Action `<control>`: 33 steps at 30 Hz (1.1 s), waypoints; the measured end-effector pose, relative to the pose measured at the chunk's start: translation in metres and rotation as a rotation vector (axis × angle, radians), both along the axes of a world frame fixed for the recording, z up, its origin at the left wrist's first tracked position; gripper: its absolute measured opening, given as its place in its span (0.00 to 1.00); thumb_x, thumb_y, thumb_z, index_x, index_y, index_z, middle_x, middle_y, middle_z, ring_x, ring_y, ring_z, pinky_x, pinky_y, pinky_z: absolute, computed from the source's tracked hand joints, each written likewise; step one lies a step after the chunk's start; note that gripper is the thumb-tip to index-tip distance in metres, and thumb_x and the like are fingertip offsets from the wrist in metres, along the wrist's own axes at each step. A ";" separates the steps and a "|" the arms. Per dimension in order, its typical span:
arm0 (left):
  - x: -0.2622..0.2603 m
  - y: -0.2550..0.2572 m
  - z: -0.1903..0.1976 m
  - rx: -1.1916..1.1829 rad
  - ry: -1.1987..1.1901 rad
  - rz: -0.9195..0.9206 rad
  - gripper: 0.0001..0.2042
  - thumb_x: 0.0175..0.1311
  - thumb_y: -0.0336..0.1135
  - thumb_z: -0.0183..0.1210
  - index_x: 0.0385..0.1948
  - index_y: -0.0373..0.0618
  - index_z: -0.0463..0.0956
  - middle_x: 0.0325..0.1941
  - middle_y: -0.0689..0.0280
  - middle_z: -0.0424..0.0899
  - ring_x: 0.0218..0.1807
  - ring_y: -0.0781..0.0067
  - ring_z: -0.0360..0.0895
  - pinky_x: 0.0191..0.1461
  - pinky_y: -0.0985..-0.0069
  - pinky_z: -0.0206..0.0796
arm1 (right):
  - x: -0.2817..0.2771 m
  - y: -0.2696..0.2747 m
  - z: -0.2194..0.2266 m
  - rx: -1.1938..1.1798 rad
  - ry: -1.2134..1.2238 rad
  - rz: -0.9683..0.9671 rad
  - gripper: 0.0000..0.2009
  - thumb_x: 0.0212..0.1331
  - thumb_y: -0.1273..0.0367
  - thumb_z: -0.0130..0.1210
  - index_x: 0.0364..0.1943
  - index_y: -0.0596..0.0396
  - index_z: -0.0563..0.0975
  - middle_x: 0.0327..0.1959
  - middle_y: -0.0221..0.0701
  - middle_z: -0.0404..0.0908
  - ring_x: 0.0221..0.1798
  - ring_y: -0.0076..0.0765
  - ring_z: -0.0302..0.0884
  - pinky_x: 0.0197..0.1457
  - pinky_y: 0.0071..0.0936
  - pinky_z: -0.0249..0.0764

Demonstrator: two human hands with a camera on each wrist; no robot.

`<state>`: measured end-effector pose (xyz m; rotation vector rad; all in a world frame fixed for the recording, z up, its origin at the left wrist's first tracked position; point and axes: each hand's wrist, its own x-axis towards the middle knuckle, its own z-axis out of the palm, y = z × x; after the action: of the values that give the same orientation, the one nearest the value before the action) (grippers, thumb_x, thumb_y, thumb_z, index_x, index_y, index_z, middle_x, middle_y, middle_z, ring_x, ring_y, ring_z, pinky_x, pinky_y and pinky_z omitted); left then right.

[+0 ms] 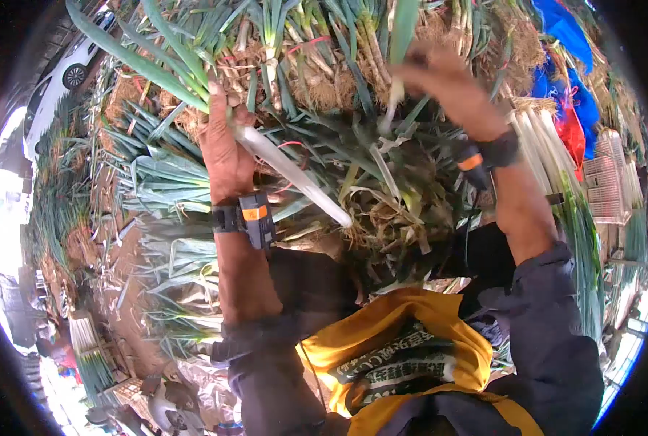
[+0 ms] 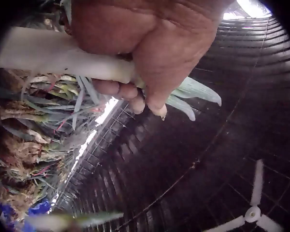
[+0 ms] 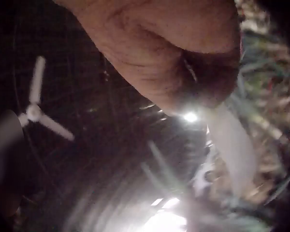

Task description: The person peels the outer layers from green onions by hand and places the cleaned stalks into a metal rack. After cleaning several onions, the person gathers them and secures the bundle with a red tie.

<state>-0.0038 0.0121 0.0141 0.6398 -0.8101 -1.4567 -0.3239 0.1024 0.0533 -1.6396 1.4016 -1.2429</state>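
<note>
In the head view, my left hand (image 1: 226, 149) grips a leek (image 1: 295, 174) where the white stem meets the leaves. Its green tops fan out to the upper left, and the root end slants down toward my lap. The left wrist view shows the pale stem (image 2: 63, 60) running under the palm, with the fingers curled round it. My right hand (image 1: 451, 91) is raised at the upper right, its fingers bent on a blurred leek leaf (image 1: 404, 33). From those fingers a whitish strip (image 3: 232, 147) hangs in the right wrist view.
Stripped leaves and dry peelings (image 1: 389, 211) lie heaped before my knees. Bundled leeks with roots (image 1: 316, 73) line the far side, more leeks (image 1: 171, 182) the left. White-stemmed leeks (image 1: 549, 145) and a wire crate (image 1: 606, 178) stand at right, beside blue plastic (image 1: 564, 29).
</note>
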 end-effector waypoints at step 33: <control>-0.001 0.005 0.000 -0.039 0.302 -0.224 0.29 0.72 0.48 0.62 0.69 0.46 0.66 0.43 0.67 0.79 0.47 0.68 0.77 0.57 0.63 0.74 | 0.118 0.000 -0.002 -0.180 -0.312 0.046 0.06 0.69 0.69 0.60 0.44 0.55 0.83 0.37 0.24 0.82 0.34 0.14 0.78 0.34 0.17 0.75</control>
<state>-0.0048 0.0172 0.0140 0.2942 -0.6864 -1.6874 -0.2059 0.1021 0.0517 -1.5037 1.0820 -1.5578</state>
